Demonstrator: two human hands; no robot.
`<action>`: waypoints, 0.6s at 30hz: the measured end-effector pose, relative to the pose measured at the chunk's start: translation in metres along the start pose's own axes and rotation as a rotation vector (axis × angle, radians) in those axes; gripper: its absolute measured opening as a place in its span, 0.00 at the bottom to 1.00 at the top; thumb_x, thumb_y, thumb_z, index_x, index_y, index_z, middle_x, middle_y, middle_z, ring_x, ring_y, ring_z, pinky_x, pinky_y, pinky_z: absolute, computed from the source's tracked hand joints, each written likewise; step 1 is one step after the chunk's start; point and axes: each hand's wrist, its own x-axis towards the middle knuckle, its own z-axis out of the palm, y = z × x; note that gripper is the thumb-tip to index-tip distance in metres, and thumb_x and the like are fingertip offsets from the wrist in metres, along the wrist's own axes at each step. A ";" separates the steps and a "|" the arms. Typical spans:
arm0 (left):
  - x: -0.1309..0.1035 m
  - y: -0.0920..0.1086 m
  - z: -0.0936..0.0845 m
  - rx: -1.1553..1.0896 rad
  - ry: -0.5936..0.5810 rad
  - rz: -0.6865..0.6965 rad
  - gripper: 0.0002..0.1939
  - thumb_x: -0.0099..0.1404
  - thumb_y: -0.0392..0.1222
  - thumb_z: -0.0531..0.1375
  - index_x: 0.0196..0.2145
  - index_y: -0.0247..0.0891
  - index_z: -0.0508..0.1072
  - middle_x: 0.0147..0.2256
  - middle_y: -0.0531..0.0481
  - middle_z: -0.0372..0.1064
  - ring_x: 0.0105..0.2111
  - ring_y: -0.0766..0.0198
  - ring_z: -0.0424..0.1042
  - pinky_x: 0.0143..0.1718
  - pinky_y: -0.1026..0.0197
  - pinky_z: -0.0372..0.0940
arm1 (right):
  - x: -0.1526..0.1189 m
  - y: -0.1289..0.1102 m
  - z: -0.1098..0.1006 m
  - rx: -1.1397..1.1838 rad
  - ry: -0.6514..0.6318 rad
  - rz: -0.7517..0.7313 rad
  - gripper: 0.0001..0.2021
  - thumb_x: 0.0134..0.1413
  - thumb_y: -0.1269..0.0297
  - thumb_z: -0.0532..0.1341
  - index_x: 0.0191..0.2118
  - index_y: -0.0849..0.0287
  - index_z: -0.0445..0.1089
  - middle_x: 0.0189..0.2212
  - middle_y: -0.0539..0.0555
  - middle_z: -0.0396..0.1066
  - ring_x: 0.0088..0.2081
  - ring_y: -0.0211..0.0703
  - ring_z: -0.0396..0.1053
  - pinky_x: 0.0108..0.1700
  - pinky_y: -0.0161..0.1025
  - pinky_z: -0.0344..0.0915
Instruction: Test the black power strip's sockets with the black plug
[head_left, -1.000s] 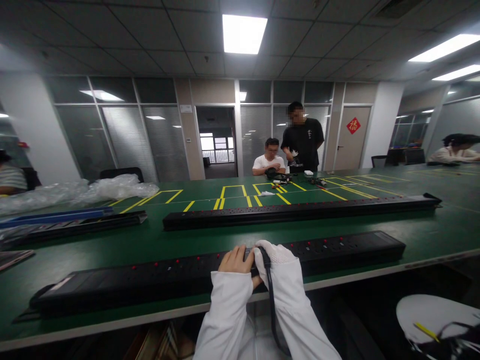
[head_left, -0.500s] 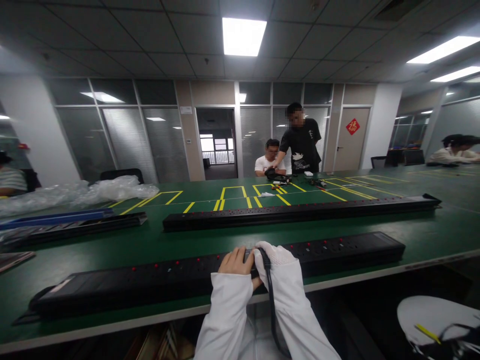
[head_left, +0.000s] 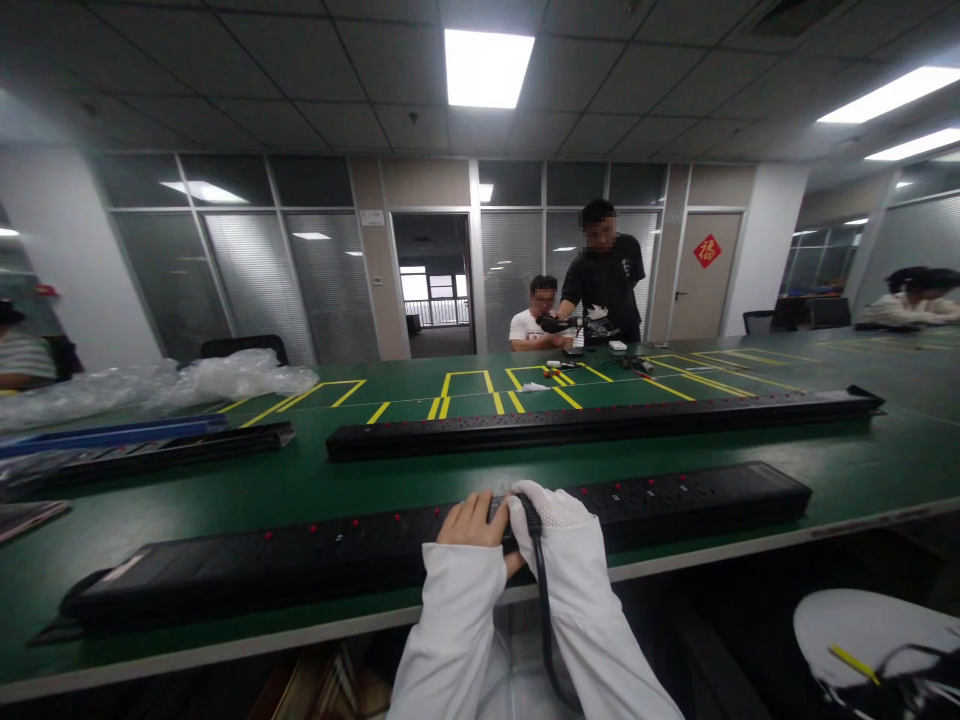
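A long black power strip [head_left: 285, 575] with red lights and sockets lies along the table's near edge. My left hand [head_left: 472, 520], bare, grips its middle, fingers laid over the top. Close beside it, my right hand [head_left: 553, 508] wears a white glove and is closed around the end of a black power cord [head_left: 541, 590]. That end sits over the strip's top; whether it is in a socket is hidden by the fingers. The cord hangs down past my right sleeve.
A second black power strip [head_left: 600, 428] lies farther back on the green table [head_left: 315, 500]. To the left are metal channels [head_left: 165, 450] and clear plastic wrap [head_left: 232, 378]. Across the table, one person [head_left: 532, 322] sits and another [head_left: 607, 280] stands. A white stool [head_left: 862, 625] is at lower right.
My hands and the near power strip have stayed in place. Across the table, the standing person has straightened a little and lifted a dark tool off the tabletop.
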 end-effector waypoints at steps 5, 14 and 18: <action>0.000 0.000 0.001 -0.001 -0.005 -0.002 0.27 0.48 0.50 0.60 0.47 0.44 0.68 0.48 0.42 0.66 0.47 0.50 0.64 0.45 0.51 0.58 | 0.000 0.000 -0.001 0.008 -0.003 0.004 0.12 0.54 0.53 0.51 0.36 0.47 0.69 0.27 0.44 0.71 0.28 0.34 0.63 0.31 0.33 0.48; 0.000 0.001 0.001 -0.005 -0.005 -0.010 0.27 0.48 0.49 0.60 0.48 0.45 0.68 0.47 0.43 0.67 0.47 0.50 0.64 0.46 0.51 0.58 | 0.000 0.001 -0.003 0.035 -0.034 0.006 0.12 0.54 0.52 0.51 0.37 0.46 0.69 0.27 0.45 0.70 0.29 0.34 0.63 0.32 0.33 0.48; 0.000 0.001 0.001 0.003 -0.027 -0.018 0.28 0.47 0.50 0.60 0.48 0.44 0.68 0.47 0.43 0.67 0.47 0.50 0.64 0.46 0.51 0.58 | 0.000 0.000 -0.004 0.014 -0.047 0.016 0.12 0.54 0.52 0.50 0.37 0.46 0.69 0.28 0.44 0.70 0.29 0.34 0.63 0.32 0.33 0.49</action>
